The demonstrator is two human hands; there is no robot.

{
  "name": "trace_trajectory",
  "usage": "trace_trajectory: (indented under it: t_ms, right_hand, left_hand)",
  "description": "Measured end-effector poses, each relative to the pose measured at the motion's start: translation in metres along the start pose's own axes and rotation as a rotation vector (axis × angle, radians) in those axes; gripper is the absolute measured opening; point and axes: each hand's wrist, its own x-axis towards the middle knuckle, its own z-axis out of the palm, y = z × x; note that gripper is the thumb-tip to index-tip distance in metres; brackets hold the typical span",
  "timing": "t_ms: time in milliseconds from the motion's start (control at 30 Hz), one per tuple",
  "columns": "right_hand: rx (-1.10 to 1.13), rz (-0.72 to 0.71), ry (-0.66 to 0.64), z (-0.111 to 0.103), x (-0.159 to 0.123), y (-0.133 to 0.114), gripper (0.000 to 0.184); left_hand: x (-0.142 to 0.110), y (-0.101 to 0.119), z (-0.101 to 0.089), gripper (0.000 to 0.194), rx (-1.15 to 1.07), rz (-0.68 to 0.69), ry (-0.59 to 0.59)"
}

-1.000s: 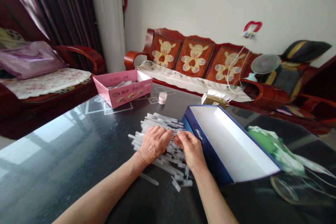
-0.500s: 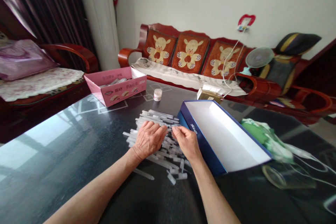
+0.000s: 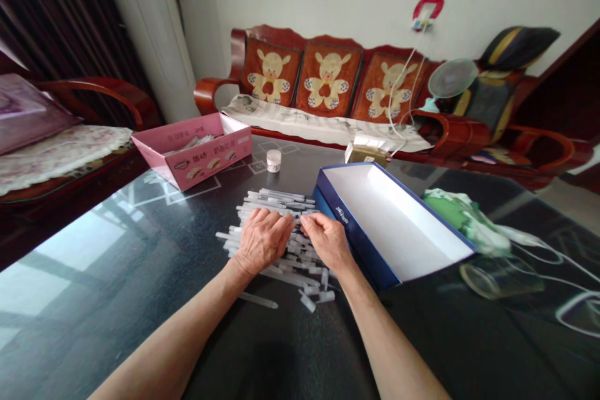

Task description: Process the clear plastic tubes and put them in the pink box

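Observation:
A pile of translucent white pens [image 3: 276, 199] lies on the dark table, with several loose short pen caps [image 3: 307, 301] at its near side. My left hand [image 3: 266, 239] is closed over the pile, its fingers curled around a pen that is mostly hidden. Close beside it, my right hand [image 3: 327, 239] pinches with thumb and forefinger at the pen's end; the small piece in that pinch is too covered to make out. The fingertips of both hands nearly meet. To the right of my right hand stands a blue box [image 3: 398, 225] with a white inside.
A pink box [image 3: 201, 159] holding more pale pieces stands at the far left of the table [image 3: 117, 300]. Behind the pile is a small white jar [image 3: 274, 161]. A tissue pack [image 3: 368, 151], a green-and-white bag [image 3: 462, 215] and white cables [image 3: 539, 244] lie beyond the blue box.
The view has tilted down and shifted slightly right. My hands have drawn slightly closer together at the fingertips; the boxes and pile stay put.

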Motion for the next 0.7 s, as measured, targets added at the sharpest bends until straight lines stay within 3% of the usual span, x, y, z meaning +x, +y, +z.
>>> trace_trajectory:
  t_ms: [133, 200, 400, 533, 700]
  right_hand:
    - [0.122, 0.020, -0.054, -0.0004, 0.0014, 0.0009, 0.027]
    - [0.166, 0.042, -0.064, -0.0006, 0.0023, 0.0024, 0.033]
    - [0.066, 0.049, -0.010, 0.0011, 0.0020, 0.0043, 0.033]
    - [0.130, 0.055, -0.043, 0.0003, 0.0023, 0.0021, 0.028]
    - [0.123, 0.116, -0.027, -0.0003, 0.0032, 0.0037, 0.036]
  left_hand:
    - [-0.0003, -0.0016, 0.0010, 0.022, -0.006, 0.000, 0.004]
    - [-0.0004, -0.0023, 0.0014, 0.022, -0.001, -0.001, 0.009]
    - [-0.0005, -0.0025, 0.0020, 0.020, 0.000, 0.003, 0.016]
    - [-0.0008, -0.0032, 0.0028, 0.020, -0.011, 0.005, 0.016]
    - [-0.0012, -0.0033, 0.0035, 0.020, -0.009, 0.000, 0.004]
